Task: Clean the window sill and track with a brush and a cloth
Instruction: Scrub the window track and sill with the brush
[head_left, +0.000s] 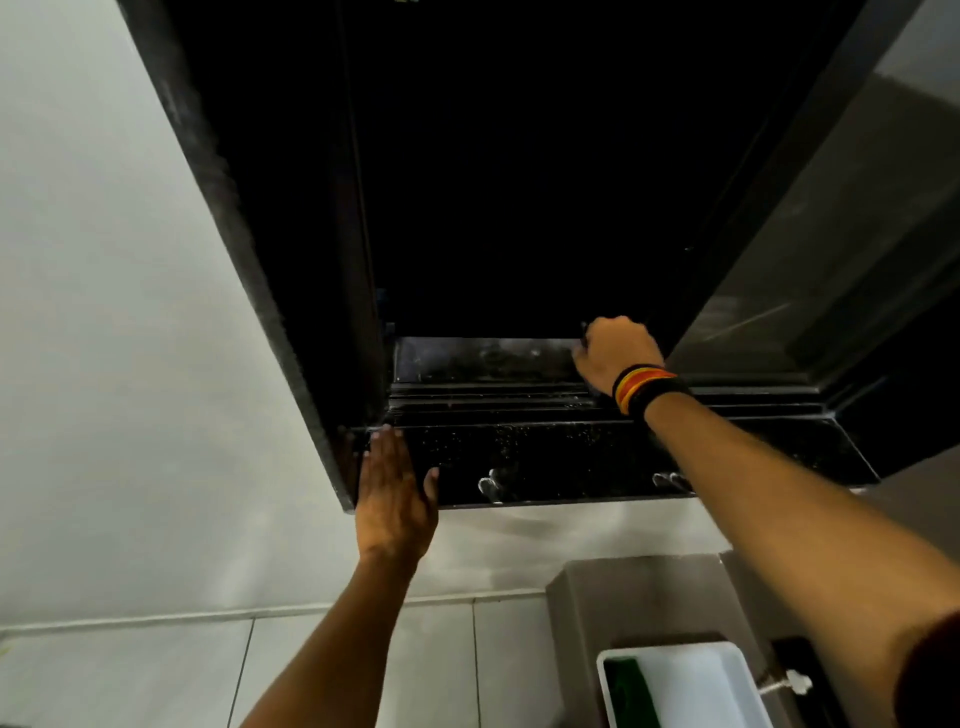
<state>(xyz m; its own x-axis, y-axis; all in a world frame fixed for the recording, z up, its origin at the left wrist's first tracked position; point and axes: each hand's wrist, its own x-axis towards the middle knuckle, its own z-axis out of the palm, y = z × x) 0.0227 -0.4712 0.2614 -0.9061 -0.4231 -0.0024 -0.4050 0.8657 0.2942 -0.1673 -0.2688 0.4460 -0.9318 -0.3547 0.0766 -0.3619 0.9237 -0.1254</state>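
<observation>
Right hand curled into a fist at the far edge of the track, knuckles up, fingers closed around something dark and thin that barely shows at the top of the fist; cannot tell whether brush or cloth. Striped band of black, red and yellow round that wrist. Left hand spread flat, palm down, fingers together and thumb out, pressed on the left end of the dark speckled sill, right against the window frame. Dusty pale smears on the ledge beyond the track, just left of the fist. Black opening above, sliding pane pushed off to the right. Pale wall on the left, tiled wall below the sill. White tub at lower right with something green at its left edge, well apart from both hands.
</observation>
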